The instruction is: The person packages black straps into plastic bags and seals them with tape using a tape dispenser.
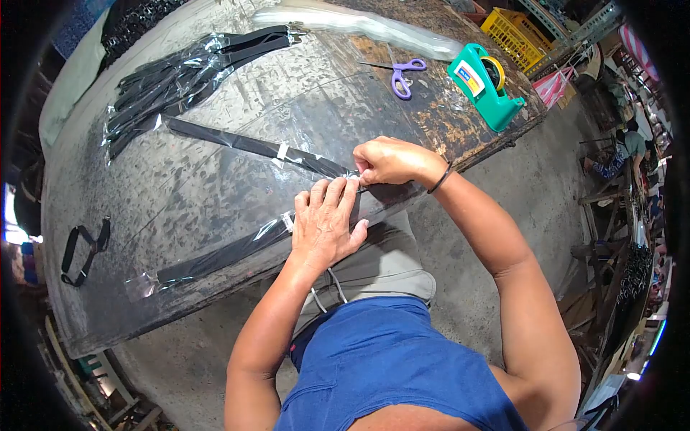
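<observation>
A long black strap in a clear plastic sleeve (pixel 241 142) lies slantwise on the worktable, with a small white label partway along it. My right hand (pixel 392 161) is closed in a pinch at its near end; the fingertips hide the exact grip. My left hand (pixel 325 219) lies flat with fingers stretched out, fingertips pressing beside that end. Under and left of my left hand runs a second sleeved black strap (pixel 215 260) along the table's near edge. A pile of sleeved black straps (pixel 180 80) with metal clips lies farther back.
Purple scissors (pixel 399 77) and a green tape dispenser (pixel 483 86) are at the back right. Clear plastic sleeves (pixel 359 26) lie along the far side. A small black strap loop (pixel 86 251) rests at the left. A yellow crate (pixel 512 39) stands beyond the worktable (pixel 208 194).
</observation>
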### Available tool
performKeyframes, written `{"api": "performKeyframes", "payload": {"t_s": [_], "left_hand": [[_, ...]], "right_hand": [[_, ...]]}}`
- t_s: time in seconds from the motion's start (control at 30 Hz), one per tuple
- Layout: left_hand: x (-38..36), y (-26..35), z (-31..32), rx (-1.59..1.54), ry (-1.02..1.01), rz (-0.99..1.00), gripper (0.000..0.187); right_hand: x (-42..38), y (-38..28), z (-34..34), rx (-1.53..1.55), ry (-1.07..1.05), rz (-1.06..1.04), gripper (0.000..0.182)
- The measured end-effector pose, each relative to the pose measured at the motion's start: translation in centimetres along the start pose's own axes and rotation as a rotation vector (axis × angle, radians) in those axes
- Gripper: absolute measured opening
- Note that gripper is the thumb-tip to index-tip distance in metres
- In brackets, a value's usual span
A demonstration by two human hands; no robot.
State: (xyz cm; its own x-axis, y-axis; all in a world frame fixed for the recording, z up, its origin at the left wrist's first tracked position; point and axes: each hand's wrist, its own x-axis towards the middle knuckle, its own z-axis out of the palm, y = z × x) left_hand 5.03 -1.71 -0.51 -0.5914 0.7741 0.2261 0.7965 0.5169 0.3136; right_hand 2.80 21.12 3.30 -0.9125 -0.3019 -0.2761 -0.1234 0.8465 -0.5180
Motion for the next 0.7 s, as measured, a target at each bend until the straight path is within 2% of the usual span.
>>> {"api": "performKeyframes", "payload": {"t_s": [0.2,0.27,0.3,0.37,0.47,0.5,0.6,0.67,0.7], "left_hand": [[0.1,0.1,-0.3,-0.014,-0.028,-0.007,0.076],[0.1,0.1,-0.3,-0.018,-0.025,-0.008,0.076],[0.1,0.1,-0.3,-0.024,-0.027,-0.009,0.076],[0.1,0.1,-0.3,-0.02,-0.02,-0.008,0.075],[0.1,0.1,-0.2,-0.012,-0.01,-0.005,0.074],[0.0,0.0,-0.1,-0.005,-0.006,-0.001,0.074],[0.0,0.0,0.0,-0.003,0.01,0.011,0.074],[-0.1,0.1,0.0,0.004,0.005,0.011,0.074],[0.0,0.1,0.0,0.012,0.007,0.006,0.074]], "right_hand": [[0.8,1.1,-1.0,0.046,0.002,0.125,0.041],[1.3,1.5,-1.3,0.15,-0.172,0.232,0.041],[1.3,1.7,-1.4,0.147,-0.17,0.231,0.041],[1.0,1.9,-1.9,0.437,-0.168,0.352,0.038],[0.1,0.6,-2.1,0.368,-0.098,0.304,0.04],[0.3,1.1,-1.3,0.128,0.011,0.127,0.041],[0.5,1.1,-0.3,0.043,0.046,0.179,0.043],[0.3,1.2,-0.1,0.053,0.056,0.186,0.037],[0.5,2.0,0.5,0.094,0.143,0.166,0.034]]}}
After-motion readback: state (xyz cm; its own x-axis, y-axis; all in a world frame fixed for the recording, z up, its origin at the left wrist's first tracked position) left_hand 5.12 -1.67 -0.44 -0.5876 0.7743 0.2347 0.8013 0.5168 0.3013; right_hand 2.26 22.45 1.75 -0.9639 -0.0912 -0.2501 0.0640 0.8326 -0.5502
